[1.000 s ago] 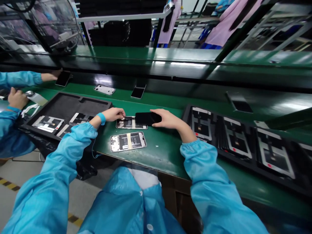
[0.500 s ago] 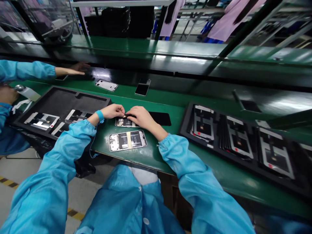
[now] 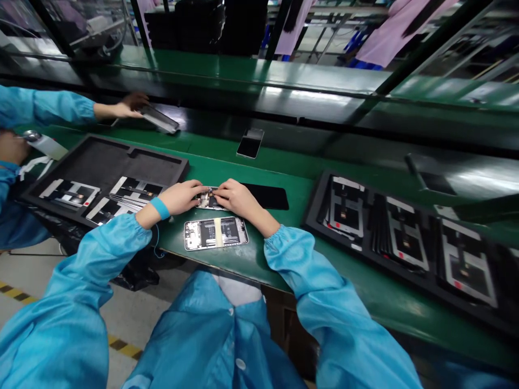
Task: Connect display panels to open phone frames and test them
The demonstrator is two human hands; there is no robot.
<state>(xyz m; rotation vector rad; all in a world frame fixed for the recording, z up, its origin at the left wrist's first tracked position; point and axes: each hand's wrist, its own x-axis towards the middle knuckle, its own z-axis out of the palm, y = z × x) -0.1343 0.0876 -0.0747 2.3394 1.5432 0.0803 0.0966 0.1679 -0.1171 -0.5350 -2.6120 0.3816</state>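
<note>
A phone with its insides exposed lies on the green bench between my hands. My left hand, with a blue band at the wrist, grips its left end between thumb and fingers. My right hand is closed over its right part, fingertips pressed to the inner parts; any small piece under them is hidden. Just nearer to me lies a second open phone in a silver frame, a cream tape strip across its dark battery. Behind my right hand a flat black panel shows.
At the right, a black foam tray holds stacks of screen parts; another foam tray is at the left. On the line behind lies a dark-screened phone. A co-worker's hand holds a phone housing at the back left.
My left hand has moved back from the fingertips of my right hand to the phone's left end. The co-worker has picked up the pale housing from the line and tilted it.
</note>
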